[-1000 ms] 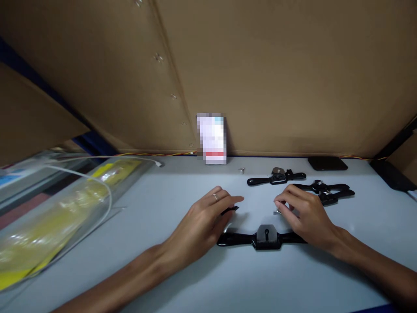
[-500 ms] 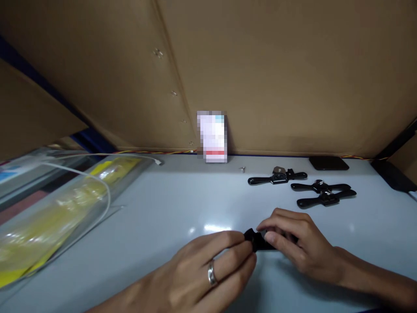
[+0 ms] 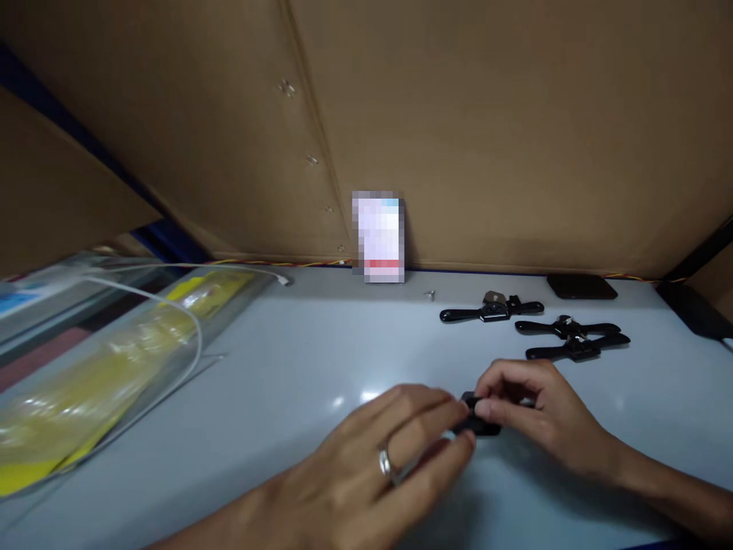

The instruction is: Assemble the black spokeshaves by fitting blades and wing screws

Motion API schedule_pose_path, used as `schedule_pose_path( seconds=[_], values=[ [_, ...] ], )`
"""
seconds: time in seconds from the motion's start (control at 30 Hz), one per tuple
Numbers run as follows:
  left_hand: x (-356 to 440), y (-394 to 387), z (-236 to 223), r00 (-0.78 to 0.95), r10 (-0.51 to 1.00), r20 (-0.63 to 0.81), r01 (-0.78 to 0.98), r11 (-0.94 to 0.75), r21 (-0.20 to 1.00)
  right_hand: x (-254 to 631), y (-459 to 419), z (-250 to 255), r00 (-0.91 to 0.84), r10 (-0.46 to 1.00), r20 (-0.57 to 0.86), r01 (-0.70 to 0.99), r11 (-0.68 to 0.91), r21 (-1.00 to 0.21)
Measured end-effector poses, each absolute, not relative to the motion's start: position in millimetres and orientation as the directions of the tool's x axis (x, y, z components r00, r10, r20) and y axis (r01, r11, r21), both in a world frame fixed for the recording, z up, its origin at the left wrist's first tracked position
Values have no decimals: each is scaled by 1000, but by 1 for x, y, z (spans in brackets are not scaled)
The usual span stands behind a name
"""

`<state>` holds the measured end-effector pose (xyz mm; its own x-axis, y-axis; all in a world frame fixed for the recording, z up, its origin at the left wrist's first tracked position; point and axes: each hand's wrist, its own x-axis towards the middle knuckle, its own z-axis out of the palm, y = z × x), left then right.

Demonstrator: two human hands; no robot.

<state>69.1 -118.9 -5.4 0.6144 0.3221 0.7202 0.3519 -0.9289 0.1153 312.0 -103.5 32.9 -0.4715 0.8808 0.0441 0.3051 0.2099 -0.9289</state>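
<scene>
In the head view, a black spokeshave (image 3: pixel 484 426), mostly covered by fingers, is held low over the table. My left hand (image 3: pixel 395 451), with a ring on one finger, closes its fingertips on the left part of it. From the right, my right hand (image 3: pixel 532 405) pinches at its middle with thumb and fingers; whether a small part sits in that pinch is hidden. Behind lie more black spokeshaves: one with a loose-looking metal plate (image 3: pixel 495 301) on it, and two close together, a rear spokeshave (image 3: pixel 573 328) and a front spokeshave (image 3: pixel 564 351).
Small silver screws (image 3: pixel 431 295) lie near the back of the grey table (image 3: pixel 275 397). A blurred-out screen (image 3: pixel 381 237) leans on the cardboard wall (image 3: pixel 515 137). A black flat case (image 3: pixel 581 286) is at back right. Yellow plastic packaging (image 3: pixel 114 382) and a white cable (image 3: pixel 198 336) are left.
My left hand has moved right along the spokeshave, its fingers straighter. The thumb and fingers of my right hand have drawn into a tighter pinch. The view has shifted slightly.
</scene>
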Motion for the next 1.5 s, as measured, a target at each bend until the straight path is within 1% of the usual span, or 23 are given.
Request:
schedule_pose_path(
  seconds=[0.03, 0.1, 0.17, 0.3, 0.53, 0.6, 0.67, 0.73, 0.77, 0.83, 0.87, 1.03, 1.2, 1.33, 1.43, 1.5],
  values=[
    [72, -115, -2, 618, 284, 733, 354, -933, 63, 314, -101, 32, -445, 891, 92, 371, 277, -886],
    [75, -105, 3, 602, 355, 715, 380, -915, 133, 319, -96, 29, -448, 879, 165, 488, 395, -779],
    [75, -98, 5, 614, 426, 664, 397, -894, 207, 322, -93, 26, -491, 856, 163, 548, 449, -705],
    [73, -92, 1, 645, 462, 608, 401, -883, 246, 322, -92, 21, -532, 838, 123, 581, 467, -667],
    [73, -94, -1, 670, 466, 578, 399, -883, 249, 318, -95, 22, -553, 824, 119, 591, 489, -642],
    [73, -94, -1, 674, 465, 574, 401, -883, 245, 321, -92, 24, -539, 827, 157, 585, 502, -637],
    [72, -93, -2, 675, 465, 573, 404, -883, 240, 328, -86, 27, -486, 841, 238, 604, 519, -605],
    [72, -93, -2, 676, 465, 572, 408, -882, 235, 336, -77, 29, -415, 857, 305, 681, 515, -521],
    [71, -93, -2, 680, 466, 566, 409, -882, 234, 341, -72, 30, -392, 867, 309, 733, 497, -465],
    [71, -93, -2, 692, 467, 550, 407, -882, 236, 347, -64, 29, -379, 887, 262, 809, 455, -372],
    [71, -92, -1, 700, 466, 541, 404, -883, 238, 349, -61, 27, -384, 893, 233, 825, 445, -347],
    [71, -90, 2, 744, 471, 475, 415, -882, 225, 346, -61, 20, -511, 854, 93, 796, 512, -324],
    [69, -90, 2, 793, 459, 402, 419, -888, 189, 341, -68, 19, -561, 827, 29, 806, 554, -209],
    [69, -90, 1, 814, 449, 369, 416, -894, 170, 342, -71, 20, -583, 813, -4, 793, 567, -220],
    [70, -90, 1, 825, 441, 354, 415, -897, 151, 342, -72, 20, -583, 812, 19, 788, 572, -230],
    [70, -90, 1, 832, 424, 357, 407, -905, 124, 340, -72, 20, -580, 813, 51, 774, 570, -277]
  ],
)
